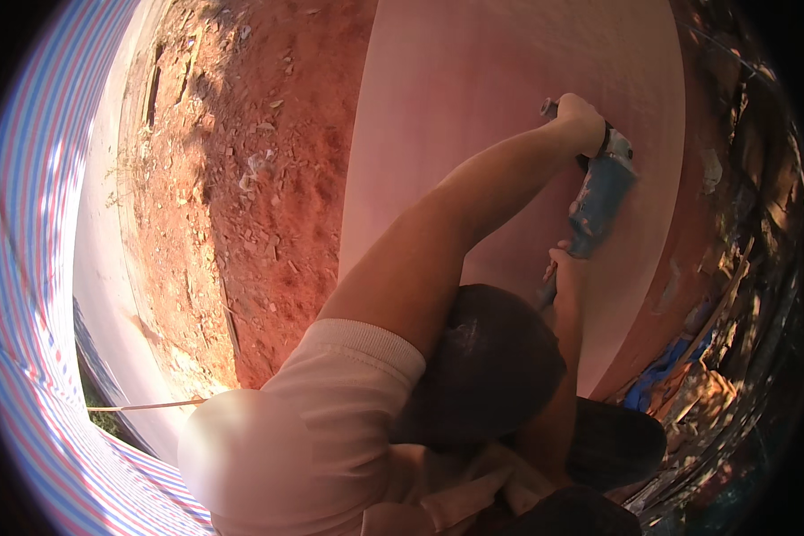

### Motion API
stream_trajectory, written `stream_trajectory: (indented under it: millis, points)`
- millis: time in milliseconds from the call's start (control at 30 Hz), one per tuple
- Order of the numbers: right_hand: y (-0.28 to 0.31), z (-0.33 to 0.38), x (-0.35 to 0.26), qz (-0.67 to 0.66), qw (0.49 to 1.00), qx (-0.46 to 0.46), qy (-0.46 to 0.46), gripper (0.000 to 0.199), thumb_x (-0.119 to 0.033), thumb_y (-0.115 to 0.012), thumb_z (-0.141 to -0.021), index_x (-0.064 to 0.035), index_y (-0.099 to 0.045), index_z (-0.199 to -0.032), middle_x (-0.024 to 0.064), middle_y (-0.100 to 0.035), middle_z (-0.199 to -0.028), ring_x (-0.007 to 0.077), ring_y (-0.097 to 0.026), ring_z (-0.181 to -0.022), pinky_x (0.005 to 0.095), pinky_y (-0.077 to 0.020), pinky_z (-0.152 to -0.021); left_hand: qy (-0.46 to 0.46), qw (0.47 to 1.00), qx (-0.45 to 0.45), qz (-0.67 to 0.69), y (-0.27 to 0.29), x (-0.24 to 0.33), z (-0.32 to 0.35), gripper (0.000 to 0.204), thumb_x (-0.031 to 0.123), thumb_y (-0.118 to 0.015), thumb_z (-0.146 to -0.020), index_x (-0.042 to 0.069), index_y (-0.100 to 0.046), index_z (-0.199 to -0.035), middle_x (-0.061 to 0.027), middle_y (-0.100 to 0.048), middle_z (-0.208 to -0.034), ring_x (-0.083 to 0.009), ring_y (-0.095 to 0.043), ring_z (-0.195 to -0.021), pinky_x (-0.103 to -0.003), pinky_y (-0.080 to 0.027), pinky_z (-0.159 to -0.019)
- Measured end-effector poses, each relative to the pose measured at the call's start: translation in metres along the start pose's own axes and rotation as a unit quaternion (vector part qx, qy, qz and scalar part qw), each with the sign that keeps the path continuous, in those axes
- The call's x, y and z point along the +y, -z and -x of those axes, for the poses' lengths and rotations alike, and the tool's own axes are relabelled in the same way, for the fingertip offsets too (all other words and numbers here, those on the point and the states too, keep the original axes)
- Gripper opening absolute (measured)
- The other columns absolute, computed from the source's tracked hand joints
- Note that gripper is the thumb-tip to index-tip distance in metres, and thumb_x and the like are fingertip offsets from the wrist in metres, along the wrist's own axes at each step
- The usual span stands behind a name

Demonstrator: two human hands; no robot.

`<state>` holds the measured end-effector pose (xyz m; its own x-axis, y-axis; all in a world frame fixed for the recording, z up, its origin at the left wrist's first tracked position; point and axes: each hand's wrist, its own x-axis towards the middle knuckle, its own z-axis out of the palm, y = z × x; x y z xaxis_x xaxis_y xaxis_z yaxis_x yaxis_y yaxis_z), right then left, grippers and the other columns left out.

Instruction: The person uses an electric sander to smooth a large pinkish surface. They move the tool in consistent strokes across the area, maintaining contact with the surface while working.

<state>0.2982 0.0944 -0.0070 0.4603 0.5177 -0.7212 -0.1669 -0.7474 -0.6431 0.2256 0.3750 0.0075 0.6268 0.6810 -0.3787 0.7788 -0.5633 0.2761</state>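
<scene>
One power tool is in hand: a blue-grey grinder [603, 192] lying on one large sheet of smooth reddish board [473, 80]. Two bare hands work it.

The left hand [579, 112] is closed over the far, head end of the grinder, fingers wrapped down around a side grip; a small metal end pokes out just beside the knuckles. A dark band sits at that wrist. The right hand [565, 266] is curled around the near, tail end of the grinder, thumb side up, gripping the narrow handle. Both hands are shut firmly on the tool, with no gap visible between fingers and casing.

The left arm reaches long and nearly straight from a white short sleeve [357, 357], running diagonally up across the board to the grinder's head. The right forearm comes up steeply from the lower edge, bent close to the body, and meets the grinder's tail from below. A dark rounded shape [491, 366], apparently a knee in dark cloth, sits between the two arms, just below the grinder.

The grinder lies toward the right edge of the board, its body slanting from the left hand down to the right hand. To the left of the board is red, rubble-strewn soil [232, 179]; beyond that, a pale strip and one striped red, white and blue tarpaulin [18, 268]. To the right of the board lies a heap of debris with a scrap of blue sheeting [661, 375].
</scene>
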Motion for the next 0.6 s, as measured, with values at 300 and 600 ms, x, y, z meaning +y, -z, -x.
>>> stream_trajectory:
  millis: [300,600]
  points:
    - [-0.138,0.028,-0.051,0.267,0.945,-0.100,0.160,0.027,-0.005,-0.069,-0.083,0.0003,-0.072,-0.109,0.0128,-0.072,-0.078,0.0244,-0.072,-0.066,0.0392,-0.0557,-0.061,0.246,0.967,-0.039,0.057,0.020,-0.187,0.127,0.035,0.028,-0.068,-0.090,0.014,-0.080,-0.120,-0.0104,-0.080,-0.119,-0.0309,-0.077,-0.111,-0.043,-0.060,-0.089]
    - [-0.121,0.061,-0.007,0.320,0.922,-0.131,0.176,0.026,-0.007,-0.073,-0.084,-0.0011,-0.073,-0.110,0.0197,-0.078,-0.102,0.0392,-0.075,-0.098,0.0476,-0.0571,-0.086,0.293,0.948,-0.059,0.112,-0.008,-0.173,0.210,0.034,0.040,-0.069,-0.092,0.012,-0.082,-0.106,-0.0129,-0.081,-0.103,-0.0325,-0.078,-0.103,-0.044,-0.060,-0.084]
